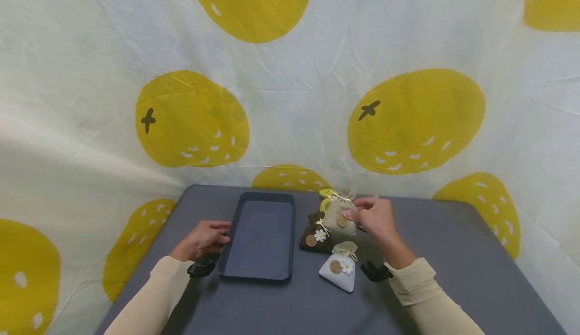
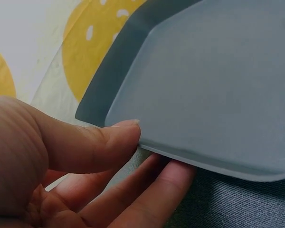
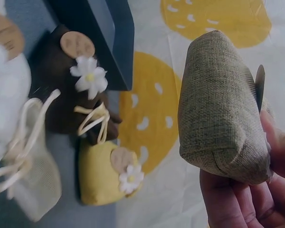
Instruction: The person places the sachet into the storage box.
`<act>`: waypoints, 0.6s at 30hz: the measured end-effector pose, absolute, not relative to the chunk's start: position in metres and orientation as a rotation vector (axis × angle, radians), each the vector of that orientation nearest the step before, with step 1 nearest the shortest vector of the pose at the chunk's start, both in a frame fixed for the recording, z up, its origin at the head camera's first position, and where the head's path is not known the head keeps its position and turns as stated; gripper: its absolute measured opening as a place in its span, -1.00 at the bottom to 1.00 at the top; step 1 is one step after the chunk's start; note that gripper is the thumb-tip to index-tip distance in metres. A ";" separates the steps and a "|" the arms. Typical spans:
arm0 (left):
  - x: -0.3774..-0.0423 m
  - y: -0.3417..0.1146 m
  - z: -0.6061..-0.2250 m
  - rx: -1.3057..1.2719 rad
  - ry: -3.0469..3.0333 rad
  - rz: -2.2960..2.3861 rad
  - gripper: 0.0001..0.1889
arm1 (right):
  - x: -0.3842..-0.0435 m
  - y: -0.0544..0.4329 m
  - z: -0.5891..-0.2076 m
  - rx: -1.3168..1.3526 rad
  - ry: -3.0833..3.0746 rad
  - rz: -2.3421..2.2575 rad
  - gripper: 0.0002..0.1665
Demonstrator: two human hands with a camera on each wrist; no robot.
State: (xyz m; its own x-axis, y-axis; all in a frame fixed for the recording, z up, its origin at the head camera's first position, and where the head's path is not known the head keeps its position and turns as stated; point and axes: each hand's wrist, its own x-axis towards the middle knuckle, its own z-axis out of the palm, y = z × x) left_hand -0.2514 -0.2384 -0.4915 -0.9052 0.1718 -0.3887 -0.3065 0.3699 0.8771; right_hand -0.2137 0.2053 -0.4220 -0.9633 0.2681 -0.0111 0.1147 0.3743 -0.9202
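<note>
My left hand (image 1: 209, 237) is at the left side of a dark grey rectangular tray (image 1: 260, 239). In the left wrist view its thumb lies at the tray's rim, with fingers under the edge. My right hand (image 1: 379, 218) holds a beige linen drawstring sachet (image 3: 221, 109) between thumb and fingers, raised above the other sachets. A round tag stands out from the sachet's side. Just behind it is a yellow sachet (image 3: 97, 175), partly covered in the head view. A dark brown sachet (image 1: 311, 238) with a white flower lies between it and the tray.
Nearer the front, a white sachet (image 1: 337, 272) with a flower and round tag lies on the dark grey table (image 1: 453, 254). Behind the table hangs a white curtain (image 1: 299, 118) printed with large yellow fruits. Black wrist cameras sit under both wrists.
</note>
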 end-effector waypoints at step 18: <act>-0.252 -0.236 -0.495 -0.168 2.211 1.606 -0.40 | -0.247 0.159 -0.412 -0.228 -2.491 1.621 -0.57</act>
State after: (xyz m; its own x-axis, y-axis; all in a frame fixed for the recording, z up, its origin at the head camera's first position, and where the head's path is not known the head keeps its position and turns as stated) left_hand -0.2524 -0.2355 -0.4948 -0.9123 0.1351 -0.3866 -0.3257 0.3326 0.8850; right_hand -0.2473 0.1592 -0.4124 -0.9755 0.2138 0.0509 0.0401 0.4006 -0.9154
